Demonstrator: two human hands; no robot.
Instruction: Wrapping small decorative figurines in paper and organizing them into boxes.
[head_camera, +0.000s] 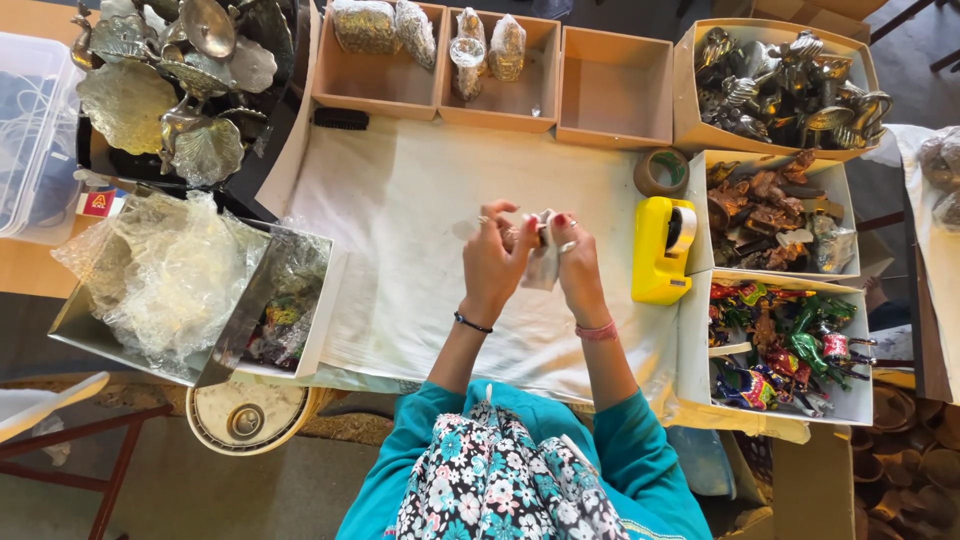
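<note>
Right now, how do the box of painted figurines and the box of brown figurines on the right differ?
The box of painted figurines, nearest the person, holds bright red, green and blue pieces; the box of brown figurines, beyond it, holds dull brown and bronze ones. The yellow tape dispenser sits beside the brown box, not the painted one. Both are open white boxes, well filled.

We see both hands, left hand and right hand, pinching a small wrapped object (contents unclear) above the cloth-covered bench, with a yellow tape dispenser just right.
</note>
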